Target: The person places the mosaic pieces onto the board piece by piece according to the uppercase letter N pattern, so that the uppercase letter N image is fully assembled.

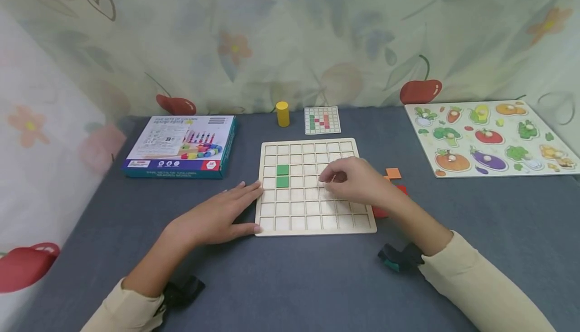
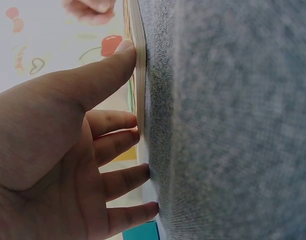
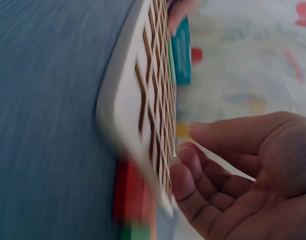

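A wooden grid board (image 1: 312, 223) lies on the table, with two green square tiles (image 1: 283, 176) set one below the other in its left part. My left hand (image 1: 217, 216) rests beside the board; its spread fingertips and thumb touch the left edge. Over the right half of the board hovers my right hand (image 1: 355, 181), fingers bent. In the right wrist view, thumb and fingertips (image 3: 183, 180) are slightly apart, and no tile shows between them. Red tiles (image 1: 379, 212) and an orange tile (image 1: 393, 173) lie right of the board, partly hidden by the right forearm.
Behind the board are a small pattern card (image 1: 322, 120) with coloured squares and a yellow cylinder (image 1: 283, 114). A boxed bead set (image 1: 181, 145) lies at left. At right is a vegetable puzzle board (image 1: 491, 138). A printed curtain (image 1: 281, 35) hangs behind the table.
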`<state>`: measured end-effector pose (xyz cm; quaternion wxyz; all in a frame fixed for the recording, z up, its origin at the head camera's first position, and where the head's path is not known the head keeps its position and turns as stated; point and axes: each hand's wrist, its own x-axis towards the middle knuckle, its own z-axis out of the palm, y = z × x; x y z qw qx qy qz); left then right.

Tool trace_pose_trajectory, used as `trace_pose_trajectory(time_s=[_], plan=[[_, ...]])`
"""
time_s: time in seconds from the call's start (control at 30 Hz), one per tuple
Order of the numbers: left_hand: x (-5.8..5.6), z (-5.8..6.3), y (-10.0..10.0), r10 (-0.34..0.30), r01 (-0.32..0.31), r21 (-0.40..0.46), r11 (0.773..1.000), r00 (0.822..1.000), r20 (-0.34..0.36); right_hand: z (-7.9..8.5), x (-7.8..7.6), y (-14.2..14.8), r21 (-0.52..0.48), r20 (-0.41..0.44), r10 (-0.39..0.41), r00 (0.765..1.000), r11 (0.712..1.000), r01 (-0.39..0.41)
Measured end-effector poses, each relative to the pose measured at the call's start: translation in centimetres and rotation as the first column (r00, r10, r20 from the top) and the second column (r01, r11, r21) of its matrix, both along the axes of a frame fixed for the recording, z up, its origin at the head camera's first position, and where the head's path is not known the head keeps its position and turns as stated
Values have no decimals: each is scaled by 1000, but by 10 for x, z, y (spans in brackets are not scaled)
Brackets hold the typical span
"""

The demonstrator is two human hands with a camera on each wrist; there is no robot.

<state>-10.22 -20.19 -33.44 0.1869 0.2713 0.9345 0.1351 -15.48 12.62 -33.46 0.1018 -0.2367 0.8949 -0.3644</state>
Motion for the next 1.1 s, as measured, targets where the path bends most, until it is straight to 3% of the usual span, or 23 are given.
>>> trace_pose_trajectory(time_s=[0.17, 0.4, 0.8, 1.1], plan=[[1, 1, 1, 2, -2, 9, 1000, 1000, 1, 2, 12, 57, 124, -46, -43, 998, 991, 48], [-1, 2, 0, -1, 0, 14, 1000, 1000, 9, -2, 26, 108, 248, -61, -15, 998, 968, 30], [-1, 1, 1, -1, 1, 18, 1000, 1000, 13, -7, 32, 115, 223, -59, -26, 998, 974, 39], [-1, 1, 1, -3, 3, 10, 1000, 1000, 11, -9, 35, 115, 251, -89, 10, 996, 968, 13]])
